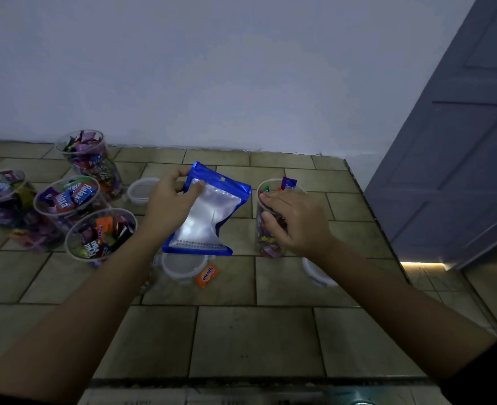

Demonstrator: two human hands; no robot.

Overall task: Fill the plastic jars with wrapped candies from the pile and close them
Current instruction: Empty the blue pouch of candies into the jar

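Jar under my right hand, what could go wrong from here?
The jar is heaped: a purple candy sticks above the rim past your right hand, so the lid may not seat. Pressing one-handed could tip it, since your left hand holds the pouch. The orange candy lying loose could be left out.

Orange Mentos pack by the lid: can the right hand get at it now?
Probably yes. The right hand lies flat on the jar, holding nothing, and the Mentos pack lies uncovered on the counter, below the held pouch.
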